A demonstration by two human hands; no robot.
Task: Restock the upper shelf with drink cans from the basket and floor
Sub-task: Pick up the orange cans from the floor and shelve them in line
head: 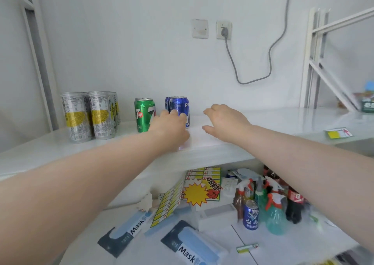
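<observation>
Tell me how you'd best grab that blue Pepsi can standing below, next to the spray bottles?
Probably round the upper body of the Pepsi can, coming from above and the front: it stands upright with its top free, while the spray bottles crowd its right side and back.

Shelf [263, 123]: silver cans [89, 117], 7up can [142, 115], Pepsi cans [179, 105], price tag [338, 133].

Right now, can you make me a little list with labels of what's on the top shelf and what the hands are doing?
shelf: white upper shelf
left end: silver and yellow cans, upright
middle: green 7up cans, then blue Pepsi cans
left hand: grips the front blue one
right hand: fingers spread above the shelf, holds nothing
down below: lone Pepsi can beside spray bottles
</observation>
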